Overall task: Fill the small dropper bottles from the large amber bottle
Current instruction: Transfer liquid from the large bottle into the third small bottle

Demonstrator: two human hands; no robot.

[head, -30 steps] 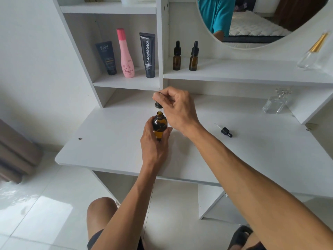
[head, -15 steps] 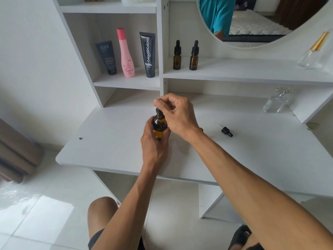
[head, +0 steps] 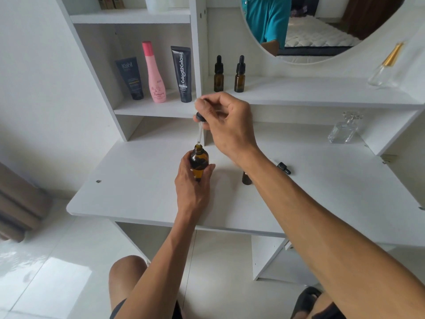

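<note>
My left hand grips the large amber bottle upright on the white desk. My right hand pinches the black bulb of a dropper above it. The glass tip of the dropper hangs just over the bottle's open neck. A small open amber bottle stands on the desk, partly hidden behind my right forearm. Its loose dropper cap lies to the right of it. Two capped small dropper bottles stand on the shelf above.
Two dark tubes and a pink bottle stand in the left shelf compartment. A clear glass perfume bottle sits at the back right of the desk, another on the upper shelf. A round mirror hangs above.
My right hand has lifted the dropper up out of the large bottle's neck, after pressing it down half a second ago. The small open bottle now shows behind my right forearm.
</note>
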